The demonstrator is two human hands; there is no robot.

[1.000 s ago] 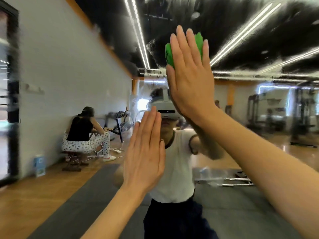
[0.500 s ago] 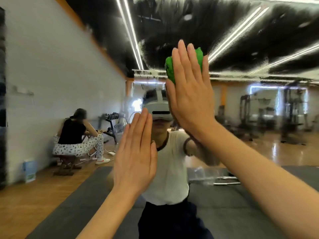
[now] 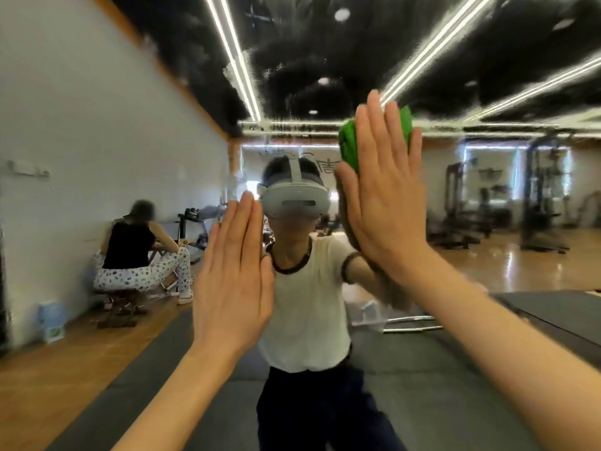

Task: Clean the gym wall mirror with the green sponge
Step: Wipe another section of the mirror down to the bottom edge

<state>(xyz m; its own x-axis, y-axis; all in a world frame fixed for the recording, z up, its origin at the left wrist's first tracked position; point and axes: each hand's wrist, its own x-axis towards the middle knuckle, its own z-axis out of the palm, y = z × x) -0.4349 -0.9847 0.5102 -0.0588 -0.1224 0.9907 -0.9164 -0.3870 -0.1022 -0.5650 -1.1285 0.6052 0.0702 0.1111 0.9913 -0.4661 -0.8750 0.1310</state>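
We note bare forearms (image 3: 182, 385) with no sleeves. The mirror reflection shows a white dark-trimmed T-shirt (image 3: 305, 307), dark trousers (image 3: 312, 408) and a grey headset (image 3: 294, 198).

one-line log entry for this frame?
right hand: flat, pressing green sponge on mirror | left hand: flat, empty

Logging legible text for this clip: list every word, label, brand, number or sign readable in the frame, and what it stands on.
No text can be read.
Far wall in the mirror, above the reflected headset: large characters, mirrored, blurred and partly hidden, unreadable.
Pale blue container on the floor at left: a green patch on its front, too blurred to read.
Green sponge under the right hand: no print visible.
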